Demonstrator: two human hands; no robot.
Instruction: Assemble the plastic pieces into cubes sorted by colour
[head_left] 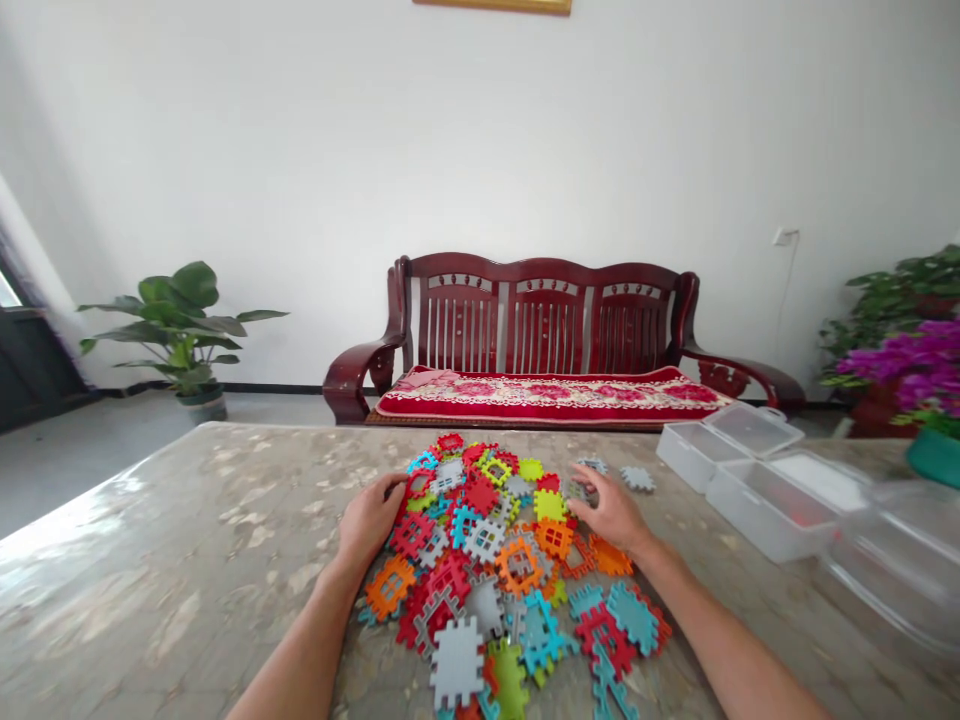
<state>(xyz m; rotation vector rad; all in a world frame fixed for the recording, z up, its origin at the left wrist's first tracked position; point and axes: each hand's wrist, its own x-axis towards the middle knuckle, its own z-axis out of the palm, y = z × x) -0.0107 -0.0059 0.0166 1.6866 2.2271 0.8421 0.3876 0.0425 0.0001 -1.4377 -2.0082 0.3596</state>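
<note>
Notched tiles (pixel 480 494) heaped on table (pixel 187 590), boxes (pixel 769 528) right, bench (pixel 544 269) beyond

Plain white wall (pixel 300 150), edged below by black skirting board (pixel 307 388), gilt frame (pixel 493 5) cut off above. In front, a glossy dark-red wooden settee (pixel 543 270) with slatted back and red floral seat pad (pixel 555 393). To the left, broad-leaved potted plant (pixel 180 315) on grey floor (pixel 97 450), dark door (pixel 37 365), bright pane (pixel 7 291). To the right, wall socket (pixel 784 237) with dangling cord (pixel 785 285), purple flowers (pixel 911 365).
</note>
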